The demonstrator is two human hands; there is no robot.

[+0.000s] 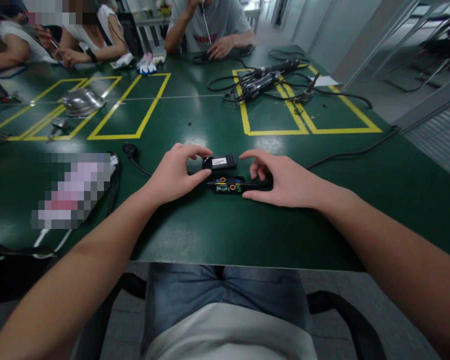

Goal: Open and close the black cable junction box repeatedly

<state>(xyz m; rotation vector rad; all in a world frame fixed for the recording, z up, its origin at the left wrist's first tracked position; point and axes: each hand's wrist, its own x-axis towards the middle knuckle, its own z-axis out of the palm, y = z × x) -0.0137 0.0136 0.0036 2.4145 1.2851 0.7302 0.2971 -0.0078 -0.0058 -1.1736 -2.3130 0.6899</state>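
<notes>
My left hand (182, 170) has its thumb and fingers closed around the left end of a black plastic cover (230, 161) with a white label. Just nearer to me lies the open black housing half with a circuit board (225, 186), on which copper-coloured coils show. Around its right end is my right hand (279, 180), thumb and forefinger spread apart. The thumb tip is beside the housing's lower right corner; I cannot tell whether it touches. A black cable runs from the housing under this hand, partly hidden by the fingers.
A black plug (130, 149) on a cable lies left of my hands, near a blurred-out phone-like object (77, 187). Farther back are a metal bowl-shaped part (83, 102), corded black tools (262, 85) and gloves (147, 64). Several people sit across the green table (240, 240).
</notes>
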